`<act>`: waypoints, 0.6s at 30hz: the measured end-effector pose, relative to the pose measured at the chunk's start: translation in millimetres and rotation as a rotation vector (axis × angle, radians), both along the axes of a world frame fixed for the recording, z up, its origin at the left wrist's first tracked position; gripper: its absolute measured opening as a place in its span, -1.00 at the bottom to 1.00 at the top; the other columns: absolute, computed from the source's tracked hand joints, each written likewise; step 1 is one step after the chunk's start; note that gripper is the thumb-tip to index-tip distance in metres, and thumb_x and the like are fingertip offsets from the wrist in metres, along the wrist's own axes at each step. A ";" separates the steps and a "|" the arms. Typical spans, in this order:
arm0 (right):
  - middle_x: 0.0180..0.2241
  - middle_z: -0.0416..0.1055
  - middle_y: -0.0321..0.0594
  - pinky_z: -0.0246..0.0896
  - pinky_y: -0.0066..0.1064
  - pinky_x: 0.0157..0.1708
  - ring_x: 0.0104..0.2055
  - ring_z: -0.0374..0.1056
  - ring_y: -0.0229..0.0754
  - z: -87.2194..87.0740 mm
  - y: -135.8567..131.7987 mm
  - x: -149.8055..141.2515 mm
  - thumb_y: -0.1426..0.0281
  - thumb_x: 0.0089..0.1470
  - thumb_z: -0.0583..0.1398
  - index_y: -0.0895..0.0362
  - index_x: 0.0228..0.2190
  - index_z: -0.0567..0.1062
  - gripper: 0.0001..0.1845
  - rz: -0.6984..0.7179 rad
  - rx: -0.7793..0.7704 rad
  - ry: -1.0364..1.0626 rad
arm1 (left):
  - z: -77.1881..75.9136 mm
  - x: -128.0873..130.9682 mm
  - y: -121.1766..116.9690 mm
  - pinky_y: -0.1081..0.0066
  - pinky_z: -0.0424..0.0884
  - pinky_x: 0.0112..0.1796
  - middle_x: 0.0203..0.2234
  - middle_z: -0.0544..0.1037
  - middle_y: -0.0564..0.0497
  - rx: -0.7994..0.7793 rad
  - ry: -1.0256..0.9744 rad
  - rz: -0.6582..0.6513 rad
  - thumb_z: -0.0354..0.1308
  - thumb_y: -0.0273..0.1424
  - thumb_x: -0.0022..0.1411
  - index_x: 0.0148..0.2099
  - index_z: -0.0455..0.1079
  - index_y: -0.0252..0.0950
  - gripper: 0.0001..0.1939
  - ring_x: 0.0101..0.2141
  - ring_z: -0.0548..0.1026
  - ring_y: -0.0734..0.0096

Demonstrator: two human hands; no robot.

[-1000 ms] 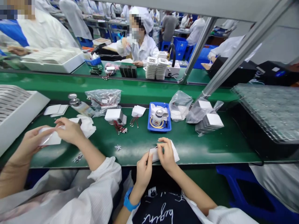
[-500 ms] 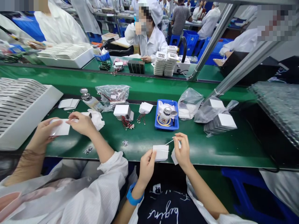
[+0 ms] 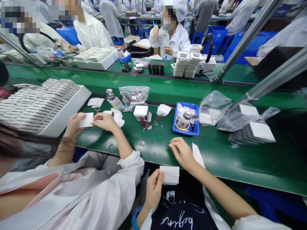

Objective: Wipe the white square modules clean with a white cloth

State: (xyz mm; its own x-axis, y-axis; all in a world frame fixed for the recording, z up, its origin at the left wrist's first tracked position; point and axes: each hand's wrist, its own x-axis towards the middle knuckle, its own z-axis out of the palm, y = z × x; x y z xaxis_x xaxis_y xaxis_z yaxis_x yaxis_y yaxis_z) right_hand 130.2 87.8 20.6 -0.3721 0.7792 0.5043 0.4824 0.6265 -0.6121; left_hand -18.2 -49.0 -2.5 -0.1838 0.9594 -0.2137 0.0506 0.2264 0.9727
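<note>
My left hand (image 3: 153, 188) is closed on a small white rectangular card (image 3: 169, 175), held below the near edge of the green table (image 3: 240, 159) in front of my dark shirt. My right hand (image 3: 183, 153) rests knuckles-up on the table edge with its fingers curled. A white sheet (image 3: 198, 155) sticks out from under that hand, beside the wrist. A blue tray (image 3: 185, 119) holding a small metal-capped bottle stands just beyond it.
To my left a co-worker in a white coat holds a white card (image 3: 85, 120) in both hands. A white bin of stacked cards (image 3: 69, 111), red-wired parts (image 3: 145, 124), plastic bags (image 3: 213, 105) and card stacks (image 3: 254, 132) lie on the table. More people work across the conveyor.
My left hand has dropped with the card from the table edge toward my lap. My right hand has moved left and down onto the table. The view has swung to the left.
</note>
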 end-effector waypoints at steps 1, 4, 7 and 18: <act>-0.21 0.42 -0.14 0.29 -0.34 -0.14 -0.14 0.38 -0.18 -4.9 5.7 -20.3 0.39 0.34 0.04 0.12 -0.27 0.43 -0.81 0.082 -0.004 -0.111 | 0.4 0.9 -2.3 0.52 0.22 -0.51 -0.62 0.29 0.09 0.021 0.037 -0.026 -0.02 -0.04 0.35 -0.49 0.28 -0.30 -0.50 -0.56 0.24 0.50; -0.22 0.44 -0.14 0.25 -0.35 -0.17 -0.17 0.34 -0.18 -23.7 26.9 -80.5 0.38 0.36 0.02 0.14 -0.27 0.44 -0.77 0.236 0.054 -0.337 | 4.3 -0.5 -6.6 0.50 0.13 -0.54 -0.67 0.19 0.12 0.070 0.125 -0.032 0.01 -0.06 0.34 -0.54 0.23 -0.28 -0.50 -0.60 0.18 0.52; -0.25 0.45 -0.12 0.18 -0.31 -0.24 -0.22 0.30 -0.14 -42.5 43.6 -123.0 0.39 0.33 0.07 0.18 -0.32 0.46 -0.78 0.345 0.117 -0.430 | 7.9 -8.2 -10.2 0.47 0.14 -0.52 -0.67 0.22 0.11 0.097 0.187 0.007 0.02 -0.09 0.33 -0.53 0.26 -0.27 -0.54 -0.60 0.21 0.49; -0.31 0.44 -0.10 0.11 -0.28 -0.29 -0.23 0.28 -0.06 -61.6 55.0 -130.2 0.50 0.24 0.13 0.18 -0.37 0.49 -0.84 0.409 0.275 -0.515 | 7.8 -21.0 13.8 0.49 0.24 -0.57 -0.63 0.37 0.05 0.137 0.286 0.049 -0.05 -0.05 0.38 -0.45 0.42 -0.27 -0.50 -0.59 0.32 0.48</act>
State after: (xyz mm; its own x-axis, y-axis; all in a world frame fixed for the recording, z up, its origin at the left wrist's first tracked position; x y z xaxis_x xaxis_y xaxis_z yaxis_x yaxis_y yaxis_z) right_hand 0.0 142.9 -41.0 -0.8511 0.3961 0.3445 0.3611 0.9181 -0.1634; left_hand -39.2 -35.2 5.3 -0.2646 0.9642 -0.0160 0.3187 0.1031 0.9422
